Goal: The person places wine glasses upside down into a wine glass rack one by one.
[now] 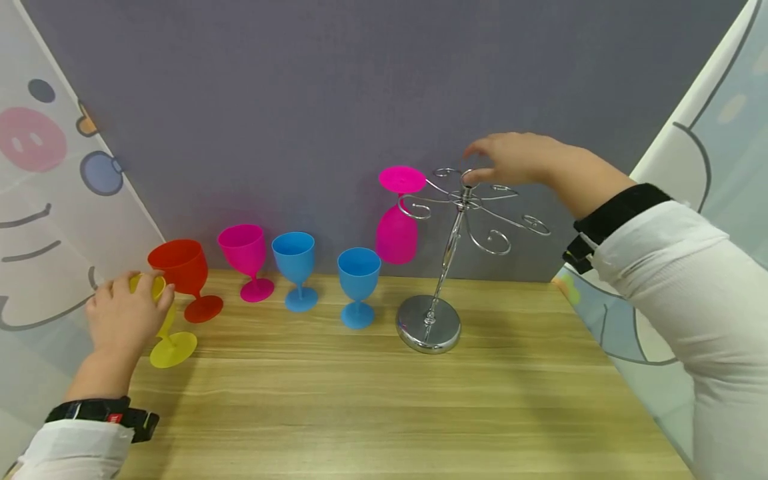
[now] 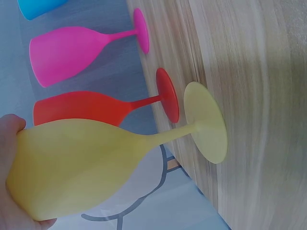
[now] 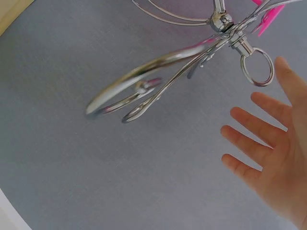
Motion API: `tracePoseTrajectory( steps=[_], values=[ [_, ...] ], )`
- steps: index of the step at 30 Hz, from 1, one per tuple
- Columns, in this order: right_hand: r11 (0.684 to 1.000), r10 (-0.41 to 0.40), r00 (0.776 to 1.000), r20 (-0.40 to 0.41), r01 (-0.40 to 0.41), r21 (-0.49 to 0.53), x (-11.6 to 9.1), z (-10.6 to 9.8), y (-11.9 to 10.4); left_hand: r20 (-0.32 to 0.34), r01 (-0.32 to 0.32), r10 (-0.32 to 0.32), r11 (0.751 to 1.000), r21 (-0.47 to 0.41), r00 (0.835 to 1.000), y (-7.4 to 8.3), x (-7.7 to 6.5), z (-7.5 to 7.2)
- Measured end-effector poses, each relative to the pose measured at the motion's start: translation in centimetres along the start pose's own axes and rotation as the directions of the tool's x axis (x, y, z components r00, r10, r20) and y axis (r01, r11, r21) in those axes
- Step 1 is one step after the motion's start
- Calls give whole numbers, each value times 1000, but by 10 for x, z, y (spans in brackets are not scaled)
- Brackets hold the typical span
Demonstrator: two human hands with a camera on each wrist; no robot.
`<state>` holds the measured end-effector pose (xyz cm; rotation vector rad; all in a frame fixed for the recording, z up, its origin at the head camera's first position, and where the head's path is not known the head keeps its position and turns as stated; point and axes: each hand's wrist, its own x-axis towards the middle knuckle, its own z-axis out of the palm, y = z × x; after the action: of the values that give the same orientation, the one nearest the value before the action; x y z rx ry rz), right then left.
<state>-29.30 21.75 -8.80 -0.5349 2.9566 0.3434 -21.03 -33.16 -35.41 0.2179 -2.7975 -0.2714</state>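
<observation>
My left hand [image 1: 127,310] grips the bowl of a yellow goblet [image 2: 81,167] from above, fingers and thumb round its rim. The goblet is upright, its foot [image 1: 173,349] at the tabletop. Just behind it stands a red goblet [image 1: 180,267]. My right hand [image 3: 283,148] is beside the top of a chrome stemware rack [image 1: 447,260], fingers spread and holding nothing. Its thumb tip is right at the rack's top ring [image 3: 259,67]. One pink goblet [image 1: 397,233] hangs upside down from a left-hand arm of the rack.
An upright pink goblet [image 1: 245,253] and two blue goblets, one at left [image 1: 294,260] and another nearer the rack [image 1: 359,277], stand in a row along the back of the wooden table [image 1: 360,400]. A grey panel [image 1: 300,100] rises behind them, with printed panels at both sides.
</observation>
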Motion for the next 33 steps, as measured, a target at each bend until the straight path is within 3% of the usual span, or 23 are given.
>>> tracePoseTrajectory(
  steps=[13, 19, 27, 33],
  values=[
    [985, -53, 995, -83, 66, 159, -27, 7, 6, 6, 12, -12, 1000, 7, 1000, -1, 0, -3],
    [983, -101, 980, -172, 125, 133, -51, 17, -7, -5, 12, -12, 1000, -21, 1000, -2, -4, -3],
    [974, -186, 902, -390, 220, 45, -92, 49, -32, -13, 41, -42, 998, -50, 999, 3, -12, -4],
    [970, -221, 813, -538, 239, -37, -108, 75, -52, -33, 61, -64, 995, -83, 997, 7, -15, -7]
  ],
)
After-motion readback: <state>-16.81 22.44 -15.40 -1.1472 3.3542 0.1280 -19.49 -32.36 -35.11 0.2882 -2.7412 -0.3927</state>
